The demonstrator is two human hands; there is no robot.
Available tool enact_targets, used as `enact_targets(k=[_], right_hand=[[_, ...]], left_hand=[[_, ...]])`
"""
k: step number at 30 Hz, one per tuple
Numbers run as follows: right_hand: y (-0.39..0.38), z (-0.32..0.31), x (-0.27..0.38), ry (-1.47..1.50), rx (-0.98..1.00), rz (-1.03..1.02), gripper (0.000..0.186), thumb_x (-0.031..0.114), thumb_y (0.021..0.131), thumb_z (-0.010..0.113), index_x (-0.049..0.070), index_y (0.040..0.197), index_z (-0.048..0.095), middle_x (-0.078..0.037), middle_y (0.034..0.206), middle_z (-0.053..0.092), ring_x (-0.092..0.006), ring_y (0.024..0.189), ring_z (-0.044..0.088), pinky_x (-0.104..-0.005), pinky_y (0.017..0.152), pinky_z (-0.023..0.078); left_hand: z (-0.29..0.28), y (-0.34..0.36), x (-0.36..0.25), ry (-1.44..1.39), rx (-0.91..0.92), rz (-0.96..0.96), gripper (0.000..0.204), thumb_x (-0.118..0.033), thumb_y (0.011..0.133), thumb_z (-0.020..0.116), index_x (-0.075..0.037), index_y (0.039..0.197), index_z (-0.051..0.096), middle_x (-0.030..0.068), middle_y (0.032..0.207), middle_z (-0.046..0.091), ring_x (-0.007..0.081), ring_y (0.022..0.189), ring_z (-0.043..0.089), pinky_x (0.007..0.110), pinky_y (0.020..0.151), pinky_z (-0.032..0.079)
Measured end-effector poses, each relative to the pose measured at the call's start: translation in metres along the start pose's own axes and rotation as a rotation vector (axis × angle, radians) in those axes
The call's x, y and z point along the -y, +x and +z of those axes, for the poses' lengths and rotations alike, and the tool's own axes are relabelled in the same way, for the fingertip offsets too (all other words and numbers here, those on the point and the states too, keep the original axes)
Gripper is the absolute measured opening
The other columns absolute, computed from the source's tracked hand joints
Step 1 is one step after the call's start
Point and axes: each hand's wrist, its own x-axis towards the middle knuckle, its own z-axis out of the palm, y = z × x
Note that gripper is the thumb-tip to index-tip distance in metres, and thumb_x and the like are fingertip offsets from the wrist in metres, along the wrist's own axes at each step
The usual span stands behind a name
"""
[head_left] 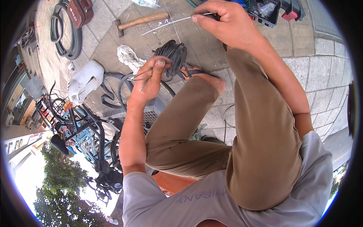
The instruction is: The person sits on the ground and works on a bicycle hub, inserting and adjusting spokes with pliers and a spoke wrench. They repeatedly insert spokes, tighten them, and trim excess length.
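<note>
My left hand point(150, 80) is closed on thin, bent metal rods point(139, 79), just beside a black wheel hub point(176, 56) with wire-like pieces around it, which sits by my sandalled foot point(198, 75). My right hand point(225, 23), higher up at the top, pinches a long, thin metal spoke point(162, 26); a dark object under its fingers is mostly hidden. Loose spokes point(205, 47) lie on the paving below it. A hammer point(141, 21) with a wooden handle lies above the hub, and a crumpled white rag point(128, 56) is left of it.
Tyres point(56, 38), a maroon case point(80, 11) and a cut white plastic jug point(85, 81) lie at the left on the paving point(306, 75). Bicycles point(83, 132) stand at the lower left. An open black toolbox point(274, 11) is at the top right, and a metal grate point(147, 117) is beside my leg.
</note>
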Motion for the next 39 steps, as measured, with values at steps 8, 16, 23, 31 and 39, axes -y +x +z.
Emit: enact_targets(k=[8, 16, 23, 31, 39], right_hand=[[0.009, -0.006, 0.023, 0.017, -0.069, 0.016, 0.018, 0.016, 0.093, 0.077, 0.000, 0.100, 0.075, -0.011, 0.083, 0.072, -0.0149, 0.073, 0.068, -0.0313, 0.065, 0.053], [0.052, 0.000, 0.017, -0.004, -0.017, 0.037, 0.023, 0.015, 0.080, 0.071, -0.004, 0.092, 0.068, -0.025, 0.086, 0.073, -0.0316, 0.080, 0.074, -0.0421, 0.073, 0.057], [0.119, 0.051, -0.002, -0.202, 0.265, -0.092, 0.027, 0.020, 0.085, 0.065, -0.006, 0.094, 0.069, -0.032, 0.092, 0.071, -0.0461, 0.090, 0.072, -0.0528, 0.081, 0.056], [0.146, 0.097, -0.020, -0.324, 0.557, -0.039, 0.030, 0.021, 0.092, 0.062, -0.004, 0.105, 0.073, -0.032, 0.098, 0.073, -0.0482, 0.094, 0.072, -0.0553, 0.082, 0.056], [0.076, 0.058, -0.057, 0.106, 0.488, 0.362, 0.016, 0.014, 0.102, 0.064, -0.002, 0.102, 0.068, -0.012, 0.087, 0.072, -0.0181, 0.077, 0.070, -0.0380, 0.069, 0.058]], left_hand=[[0.007, 0.038, 0.001, -0.005, -0.161, 0.022, 0.049, -0.039, 0.116, 0.048, 0.006, 0.122, 0.066, 0.0142, 0.100, 0.078, 0.0200, 0.103, 0.071, 0.037, 0.101, 0.055], [0.048, 0.048, 0.036, -0.345, -0.659, -0.047, 0.034, -0.030, 0.110, 0.064, 0.004, 0.107, 0.067, 0.0090, 0.097, 0.073, 0.0130, 0.090, 0.068, 0.030, 0.082, 0.057], [0.101, 0.020, 0.037, 0.048, -0.625, 0.156, 0.023, -0.021, 0.104, 0.074, 0.000, 0.112, 0.072, 0.0076, 0.106, 0.072, 0.0150, 0.091, 0.071, 0.031, 0.086, 0.057], [0.138, 0.011, 0.045, 0.250, -0.664, 0.437, 0.018, 0.002, 0.092, 0.077, -0.001, 0.109, 0.073, 0.0177, 0.108, 0.071, 0.0341, 0.098, 0.071, 0.038, 0.087, 0.057], [0.144, 0.005, 0.056, 0.255, -0.565, 0.495, 0.023, 0.004, 0.091, 0.076, -0.003, 0.113, 0.076, 0.0181, 0.107, 0.072, 0.0354, 0.098, 0.072, 0.043, 0.098, 0.058]])
